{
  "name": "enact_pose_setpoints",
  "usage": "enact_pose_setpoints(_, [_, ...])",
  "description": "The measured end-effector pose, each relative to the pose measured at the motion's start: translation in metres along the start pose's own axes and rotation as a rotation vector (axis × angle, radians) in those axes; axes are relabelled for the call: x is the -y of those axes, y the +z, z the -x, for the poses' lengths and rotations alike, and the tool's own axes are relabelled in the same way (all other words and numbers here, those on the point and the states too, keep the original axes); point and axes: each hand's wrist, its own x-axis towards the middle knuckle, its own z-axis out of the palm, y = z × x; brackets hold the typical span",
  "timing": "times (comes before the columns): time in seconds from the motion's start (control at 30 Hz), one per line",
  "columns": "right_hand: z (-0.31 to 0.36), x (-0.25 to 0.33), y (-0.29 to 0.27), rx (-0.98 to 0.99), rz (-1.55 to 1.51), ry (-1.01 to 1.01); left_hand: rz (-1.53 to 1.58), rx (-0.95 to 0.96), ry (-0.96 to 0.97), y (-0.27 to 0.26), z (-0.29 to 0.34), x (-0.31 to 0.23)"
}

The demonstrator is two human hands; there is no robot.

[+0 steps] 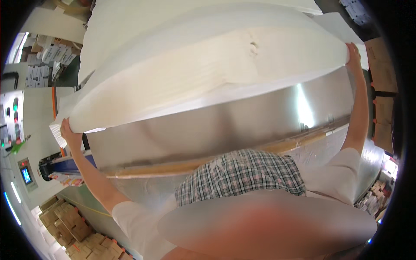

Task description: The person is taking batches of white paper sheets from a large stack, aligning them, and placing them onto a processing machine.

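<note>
A thick stack of large white sheets (186,65), like paper, spans the view from left to right. Its near part bulges upward, and the near edge is raised off the metal tabletop (208,130). My left hand (70,133) is closed on the near left corner, where several sheet edges fan out. At the far right, my right hand (353,54) grips the opposite corner with its fingers wrapped over the edge. Both arms are stretched wide apart. A small torn or dented spot shows on the upper surface, right of the middle.
A wooden strip (173,168) runs along the tabletop's front edge, close to my checked apron (242,175). A control panel (15,115) with coloured buttons and a small screen (26,175) stand at the left. Cardboard boxes (65,221) lie lower left; more cardboard (382,65) is at the right.
</note>
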Motion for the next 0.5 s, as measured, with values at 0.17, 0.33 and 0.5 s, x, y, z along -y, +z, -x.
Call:
enact_pose_setpoints(0.17, [0.105,0.012,-0.010,0.078,0.013,0.052,0.034,0.040,-0.004,-0.005,0.095,-0.033])
enact_pose_setpoints(0.33, [0.190,0.035,-0.003,0.180,0.033,0.075,0.023,0.127,-0.075,0.002,0.180,-0.045])
enact_pose_setpoints(0.5, [0.245,0.056,0.013,0.364,0.034,0.109,0.021,0.350,-0.199,0.019,0.227,-0.049])
